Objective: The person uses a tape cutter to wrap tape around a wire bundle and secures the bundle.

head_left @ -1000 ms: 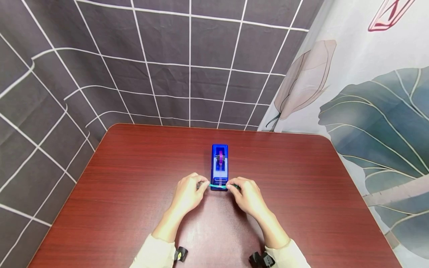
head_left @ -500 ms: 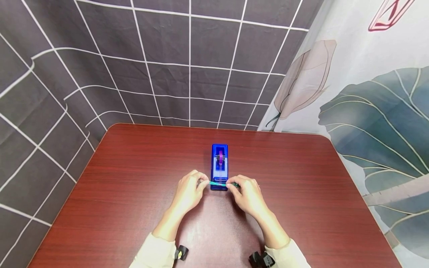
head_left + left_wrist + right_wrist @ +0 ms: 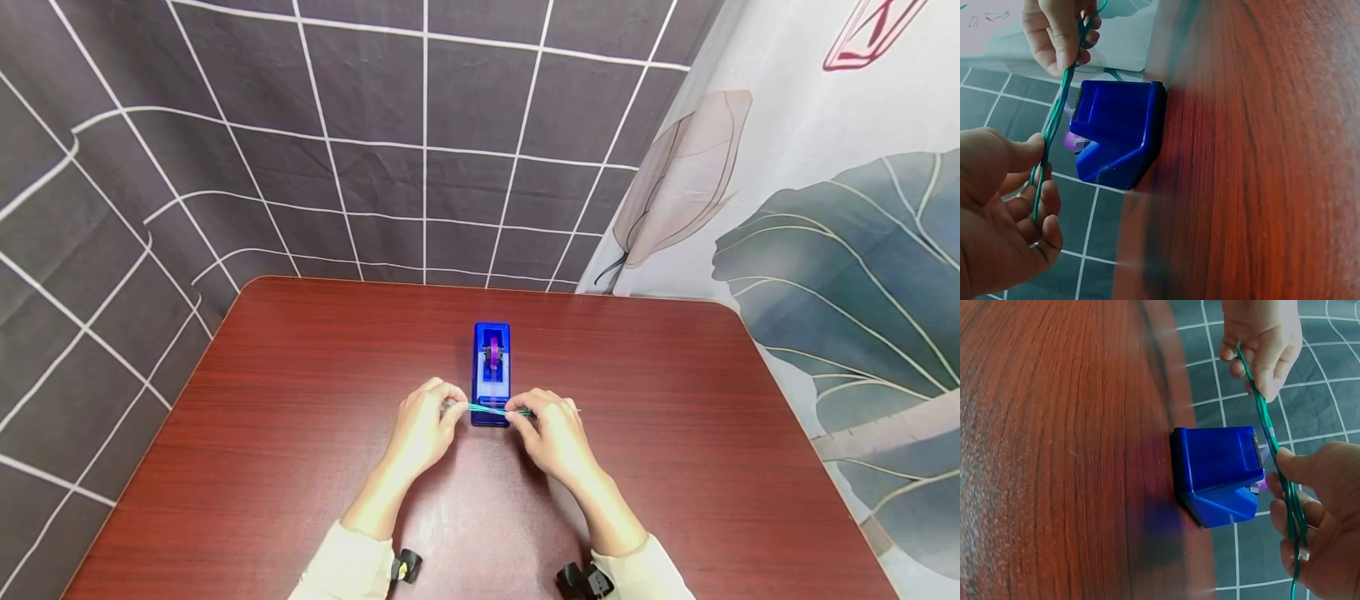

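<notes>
A bundle of thin green wires [image 3: 487, 410] stretches between both hands. My left hand [image 3: 422, 429] pinches one end with thumb and fingers, and my right hand [image 3: 553, 433] pinches the other. Loose wire ends hang past the fingers in both wrist views. Just behind the bundle stands a blue tape dispenser [image 3: 1119, 109], its toothed cutter [image 3: 1257, 448] facing the wires. A purple tape roll [image 3: 493, 354] sits inside the dispenser. In the right wrist view a pale, shiny patch shows on the wires beside the cutter.
The dispenser stands on a red-brown wood-grain table [image 3: 315, 375]. Behind it hangs a dark grey cloth [image 3: 375, 183] with white grid lines. A white curtain [image 3: 787, 125] with leaf prints borders the right side.
Both hands have shifted slightly up in the head view, taking the wire bundle with them from the dispenser's front edge toward its cutter. The dispenser stays in place.
</notes>
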Demonstrator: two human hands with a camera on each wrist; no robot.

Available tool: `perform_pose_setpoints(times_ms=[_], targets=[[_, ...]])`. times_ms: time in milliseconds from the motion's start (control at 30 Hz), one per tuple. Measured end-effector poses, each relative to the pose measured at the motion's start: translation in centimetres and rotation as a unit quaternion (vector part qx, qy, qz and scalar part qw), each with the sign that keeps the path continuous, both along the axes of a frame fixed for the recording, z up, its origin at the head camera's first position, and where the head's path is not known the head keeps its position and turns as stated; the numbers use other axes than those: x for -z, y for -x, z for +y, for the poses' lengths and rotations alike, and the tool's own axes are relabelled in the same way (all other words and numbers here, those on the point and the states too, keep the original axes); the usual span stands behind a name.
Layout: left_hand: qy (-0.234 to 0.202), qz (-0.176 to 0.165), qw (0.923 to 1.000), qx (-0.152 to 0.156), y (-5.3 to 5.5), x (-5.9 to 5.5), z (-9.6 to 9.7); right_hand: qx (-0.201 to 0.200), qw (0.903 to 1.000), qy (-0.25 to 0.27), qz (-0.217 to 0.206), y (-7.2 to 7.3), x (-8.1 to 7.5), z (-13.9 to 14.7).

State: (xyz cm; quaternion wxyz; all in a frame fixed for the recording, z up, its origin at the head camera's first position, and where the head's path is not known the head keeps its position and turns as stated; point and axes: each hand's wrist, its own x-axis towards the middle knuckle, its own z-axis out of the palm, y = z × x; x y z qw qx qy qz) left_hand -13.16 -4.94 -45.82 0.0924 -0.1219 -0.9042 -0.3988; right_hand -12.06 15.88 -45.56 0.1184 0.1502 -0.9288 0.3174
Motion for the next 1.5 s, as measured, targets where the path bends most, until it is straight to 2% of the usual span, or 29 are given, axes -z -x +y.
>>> perform_pose_setpoints(times_ms=[333, 633, 967, 1300, 1500], targets=[[-0.004, -0.013, 0.9999, 0.008, 0.05, 0.21, -0.14, 0.003, 0.9995, -0.016, 0.026, 0.06, 0.28, -0.20], [-0.010, -0.018, 0.9997, 0.015, 0.02, 0.45, -0.12, 0.018, 0.9982, -0.054, 0.021, 0.13, 0.51, -0.50], [-0.019, -0.022, 0.9994, 0.022, -0.06, 0.57, -0.15, 0.014, 0.9971, -0.073, 0.015, 0.08, 0.66, -0.67], [-0.026, -0.008, 0.9994, 0.023, -0.13, 0.54, -0.26, 0.007, 0.9959, -0.067, 0.060, -0.27, 0.57, -0.62], [-0.035, -0.003, 0.9990, 0.029, -0.57, 0.67, -0.44, -0.007, 0.9953, -0.068, 0.069, -0.56, 0.55, -0.44]])
